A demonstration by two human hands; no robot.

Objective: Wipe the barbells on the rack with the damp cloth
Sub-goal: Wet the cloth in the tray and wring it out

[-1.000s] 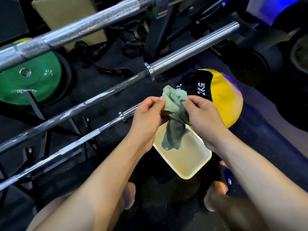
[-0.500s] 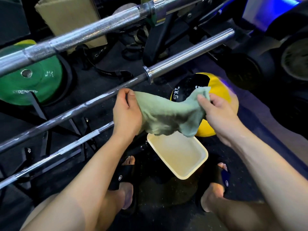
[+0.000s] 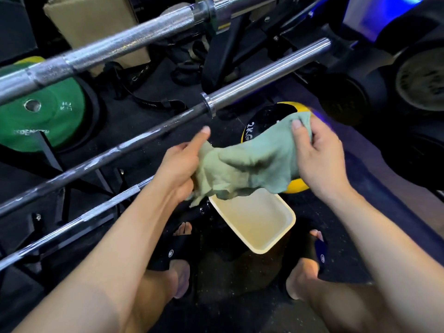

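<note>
Item one, the barbells: three long steel bars lie across the rack, the upper barbell [image 3: 125,42] with a rough gripping surface, the middle barbell [image 3: 149,138] with a dark shaft and a bright smooth sleeve past its collar, the lower barbell [image 3: 96,210] thinner and nearest my knees. I judge all three heavy and rigid, so they should stay put on the rack under a wipe; the polished sleeve looks slick, the rough sections likely to drag at fabric. No need to lift them; I would wrap the rag around a shaft and run along it. Item two, surroundings: green weight plate [image 3: 40,116], yellow-and-black ball [image 3: 298,109] marked 2KG, shallow cream tray [image 3: 283,236] on the floor between my feet. Item three, the cloth [image 3: 249,167]: pale green, limp, sagging between my hands above the tray, just short of the middle barbell and touching no bar. It reads as light, soft and foldable; dampness I cannot confirm by eye. Best held bunched in one palm. Item four, hands: left hand [image 3: 180,164] grips one end, fingers curled into the fabric, the forefinger stretched toward the bar; right hand [image 3: 317,159] pinches the opposite corner, thumb on top, fingers [image 3: 322,135] closed behind it.
</note>
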